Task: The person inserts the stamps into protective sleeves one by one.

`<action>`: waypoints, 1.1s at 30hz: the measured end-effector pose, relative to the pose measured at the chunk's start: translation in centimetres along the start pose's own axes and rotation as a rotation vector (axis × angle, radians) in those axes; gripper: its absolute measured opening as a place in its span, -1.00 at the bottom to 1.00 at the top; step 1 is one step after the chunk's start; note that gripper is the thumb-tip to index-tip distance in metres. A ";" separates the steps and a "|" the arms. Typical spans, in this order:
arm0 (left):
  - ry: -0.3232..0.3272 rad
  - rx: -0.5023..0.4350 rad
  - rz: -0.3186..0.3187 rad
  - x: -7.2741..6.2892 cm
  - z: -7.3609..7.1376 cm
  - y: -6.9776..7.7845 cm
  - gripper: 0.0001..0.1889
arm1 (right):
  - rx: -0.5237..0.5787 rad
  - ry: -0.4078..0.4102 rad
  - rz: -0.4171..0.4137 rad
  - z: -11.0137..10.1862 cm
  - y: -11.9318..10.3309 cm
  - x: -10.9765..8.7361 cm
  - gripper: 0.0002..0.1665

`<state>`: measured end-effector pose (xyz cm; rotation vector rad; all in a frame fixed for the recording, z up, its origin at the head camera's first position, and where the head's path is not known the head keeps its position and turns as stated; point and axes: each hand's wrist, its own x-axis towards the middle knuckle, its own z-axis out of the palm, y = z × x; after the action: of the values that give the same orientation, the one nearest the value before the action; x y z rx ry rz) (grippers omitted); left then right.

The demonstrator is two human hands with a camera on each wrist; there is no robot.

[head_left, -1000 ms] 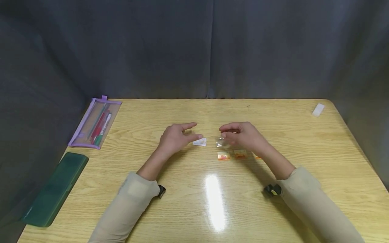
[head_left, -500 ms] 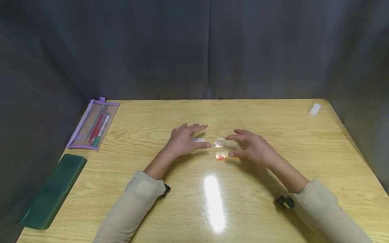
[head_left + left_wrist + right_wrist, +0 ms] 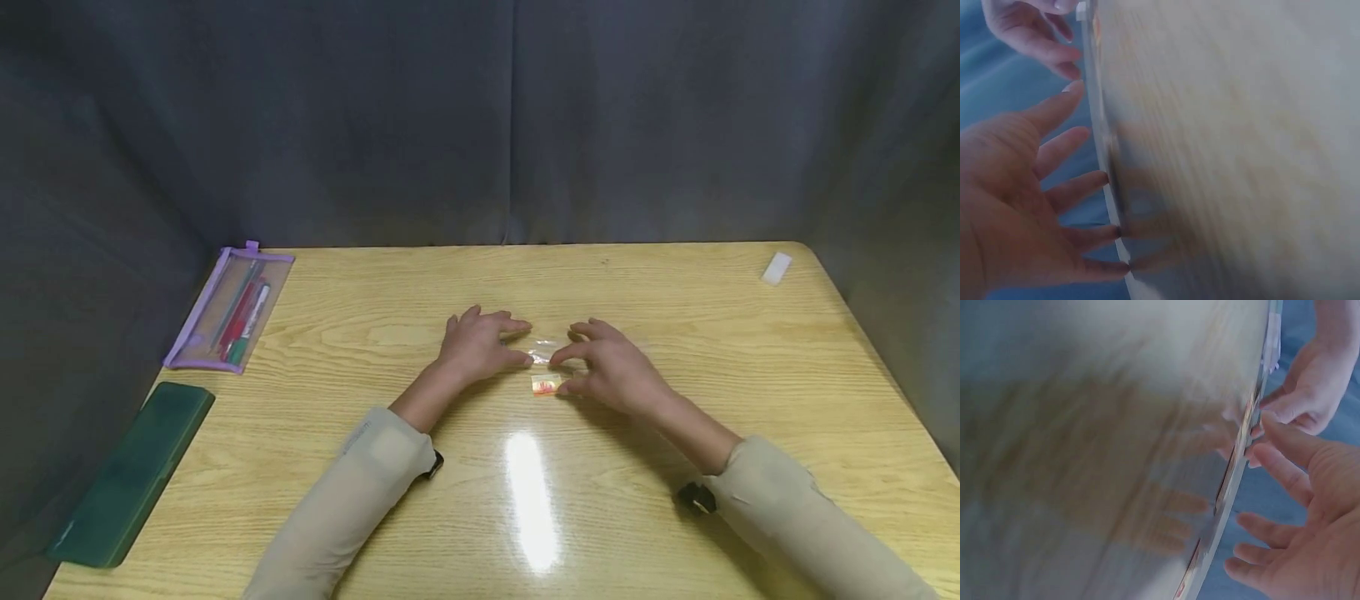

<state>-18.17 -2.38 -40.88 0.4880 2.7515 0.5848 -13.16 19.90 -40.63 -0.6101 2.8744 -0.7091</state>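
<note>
Packet and clear wrapper lie mid-frame between left hand and right hand, both spread wide, well below the upper edge of the table.

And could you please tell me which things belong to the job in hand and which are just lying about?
Part of the job, it seems:
clear plastic piece, between the left hand and right hand
orange-and-yellow piece, by the right thumb

Apparently just lying about:
purple-edged pouch
green case
white block
</note>
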 end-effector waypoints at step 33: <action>0.136 -0.212 0.016 -0.3 -0.6 0.9 -0.95 | 0.150 0.087 0.089 -0.9 0.3 -0.6 -0.94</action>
<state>-17.87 -1.87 -39.93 0.4353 2.7691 0.9342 -12.94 20.76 -40.02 -0.4391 2.8700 -0.9486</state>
